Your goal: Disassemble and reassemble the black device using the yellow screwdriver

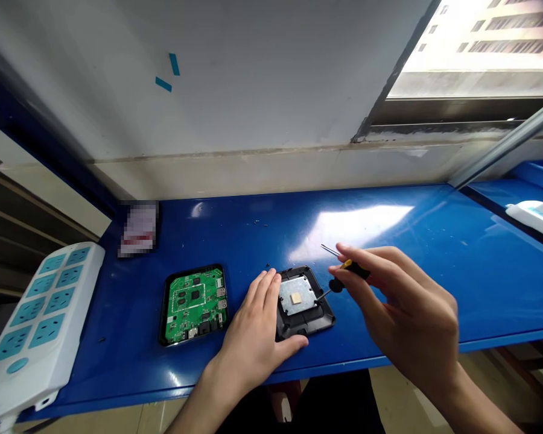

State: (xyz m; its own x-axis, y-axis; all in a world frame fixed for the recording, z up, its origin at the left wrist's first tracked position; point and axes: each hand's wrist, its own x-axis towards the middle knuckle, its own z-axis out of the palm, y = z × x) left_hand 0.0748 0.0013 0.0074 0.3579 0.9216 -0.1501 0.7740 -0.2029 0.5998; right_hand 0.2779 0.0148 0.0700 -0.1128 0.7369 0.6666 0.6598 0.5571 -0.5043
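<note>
My left hand (257, 331) steadies a black plastic cover (319, 322), its fingers along the left side and its thumb by the near edge. A silver metal plate (304, 304) with a small beige square pad (295, 298) is set inside the cover. My right hand (402, 307) is closed around a screwdriver (353, 268) with a black and yellow handle. The screwdriver's thin shaft meets the right edge of the plate. Thin metal tweezers (329, 249) also stick out from the right hand's fingers. Left of the cover lies a green circuit board (194, 301) in a black case.
Several small dark screws (256, 222) lie on the blue table (235, 247), with another screw (267, 265) near the left fingertips. A white power strip (49, 319) with blue sockets stands at the left. A blurred packet (139, 229) lies at the back left.
</note>
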